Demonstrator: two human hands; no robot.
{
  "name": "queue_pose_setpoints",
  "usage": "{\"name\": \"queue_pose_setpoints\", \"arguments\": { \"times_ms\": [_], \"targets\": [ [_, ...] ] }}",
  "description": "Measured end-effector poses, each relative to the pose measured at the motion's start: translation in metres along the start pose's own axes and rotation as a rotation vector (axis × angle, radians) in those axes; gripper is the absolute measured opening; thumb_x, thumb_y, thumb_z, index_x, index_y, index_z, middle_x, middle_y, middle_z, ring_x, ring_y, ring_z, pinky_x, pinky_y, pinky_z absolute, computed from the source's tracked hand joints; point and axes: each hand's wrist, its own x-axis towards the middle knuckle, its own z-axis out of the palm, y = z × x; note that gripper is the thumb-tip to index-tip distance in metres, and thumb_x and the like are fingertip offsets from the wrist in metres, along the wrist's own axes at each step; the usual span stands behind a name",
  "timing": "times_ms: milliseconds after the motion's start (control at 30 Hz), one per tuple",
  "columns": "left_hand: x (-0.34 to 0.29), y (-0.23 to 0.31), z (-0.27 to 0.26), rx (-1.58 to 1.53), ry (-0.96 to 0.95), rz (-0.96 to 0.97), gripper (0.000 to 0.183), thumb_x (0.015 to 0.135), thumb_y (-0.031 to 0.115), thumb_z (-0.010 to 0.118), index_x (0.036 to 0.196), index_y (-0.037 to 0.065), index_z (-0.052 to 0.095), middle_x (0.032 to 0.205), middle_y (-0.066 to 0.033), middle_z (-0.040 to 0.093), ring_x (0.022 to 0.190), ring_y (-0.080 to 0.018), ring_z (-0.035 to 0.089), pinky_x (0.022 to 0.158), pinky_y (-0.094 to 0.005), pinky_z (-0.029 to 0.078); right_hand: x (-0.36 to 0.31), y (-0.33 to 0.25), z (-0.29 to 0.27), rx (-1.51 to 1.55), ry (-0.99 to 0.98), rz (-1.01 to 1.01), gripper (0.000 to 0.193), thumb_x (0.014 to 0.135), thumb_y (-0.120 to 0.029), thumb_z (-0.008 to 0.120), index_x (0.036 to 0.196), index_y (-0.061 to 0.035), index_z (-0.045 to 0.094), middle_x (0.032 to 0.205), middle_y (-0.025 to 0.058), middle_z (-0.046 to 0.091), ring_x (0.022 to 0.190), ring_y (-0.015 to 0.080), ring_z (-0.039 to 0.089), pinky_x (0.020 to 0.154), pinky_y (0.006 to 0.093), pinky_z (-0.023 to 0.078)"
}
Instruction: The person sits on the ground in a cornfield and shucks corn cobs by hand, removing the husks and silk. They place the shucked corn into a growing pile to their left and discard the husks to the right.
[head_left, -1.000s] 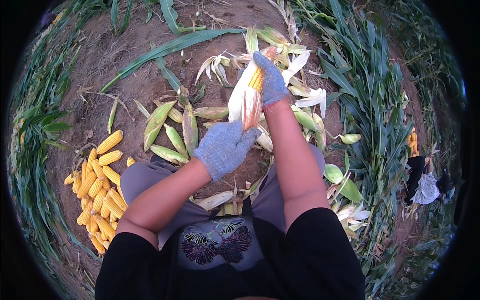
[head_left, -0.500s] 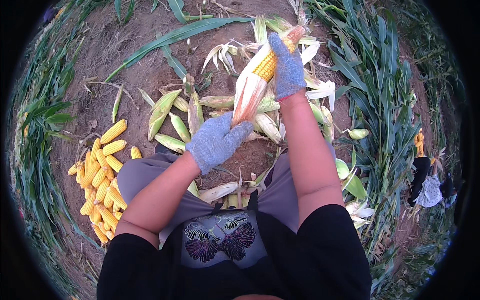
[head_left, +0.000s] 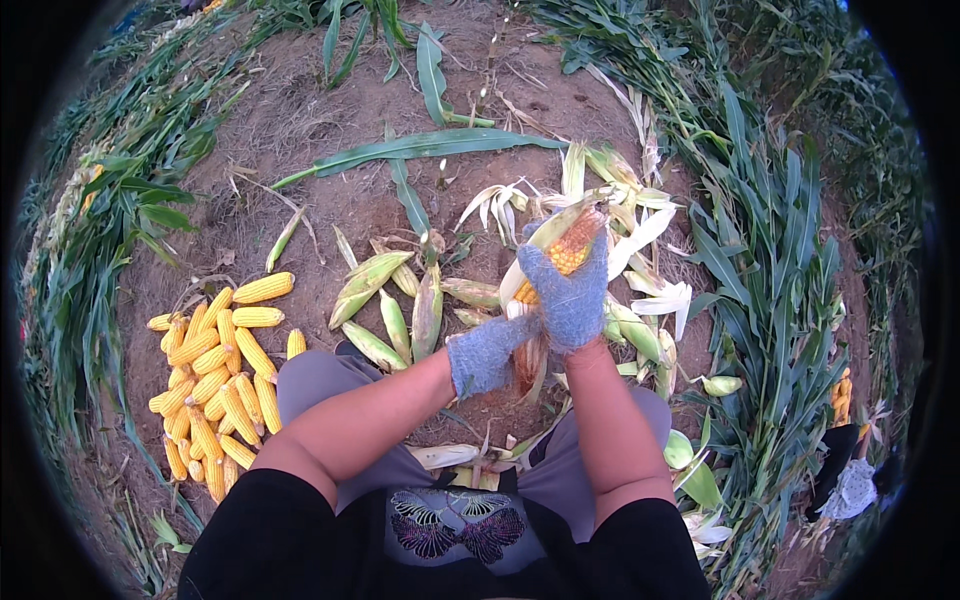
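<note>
In front of me I hold a partly husked ear of corn (head_left: 568,258), tilted with its reddish-brown tip up and away. Yellow kernels show near the tip, and pale husk still covers one side and the lower end. My right hand (head_left: 577,300), in a grey knit glove, is closed around the middle of the ear. Lower down, my left hand (head_left: 488,352), gloved the same way, grips the husk at the ear's base; its fingertips are partly hidden. Peeled husk (head_left: 528,368) hangs below the hands.
Bare yellow cobs (head_left: 215,385) lie heaped at my left. Unhusked ears (head_left: 365,285) are scattered ahead, and stripped husks (head_left: 640,245) lie beyond my right hand. Cut green stalks (head_left: 780,290) line the right side. A person's light-coloured glove (head_left: 852,490) shows at the far right.
Both hands have come closer together, with the ear drawn nearer to me. The husk has opened further down, and its lower part now hangs below my hands. The view has shifted slightly.
</note>
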Motion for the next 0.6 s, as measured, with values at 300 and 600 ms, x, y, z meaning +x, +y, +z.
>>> {"name": "queue_pose_setpoints", "arguments": {
  "times_ms": [300,600],
  "targets": [
    [-0.001,0.033,0.008,1.217,0.288,0.368,0.037,0.098,0.035,0.050,0.102,0.001,0.064,0.066,-0.0112,0.059,0.055,-0.0186,0.057,0.052,-0.0365,0.048,-0.002,0.018,0.019,0.371,0.164,0.263,0.054,0.093,-0.017,0.069,0.137,-0.0003,0.042,0.118,0.0076,0.057,0.101,0.0161,0.058,0.086,0.0315,0.052],
    [0.015,0.023,0.005,1.506,0.162,0.390,0.038,0.097,0.028,0.046,0.117,-0.002,0.056,0.092,-0.0323,0.065,0.090,-0.0475,0.064,0.080,-0.0529,0.049,0.014,0.034,0.000,0.557,0.183,0.393,0.055,0.091,-0.016,0.071,0.137,-0.0034,0.045,0.115,0.0082,0.060,0.098,0.0207,0.063,0.084,0.0354,0.055]
  ]
}}
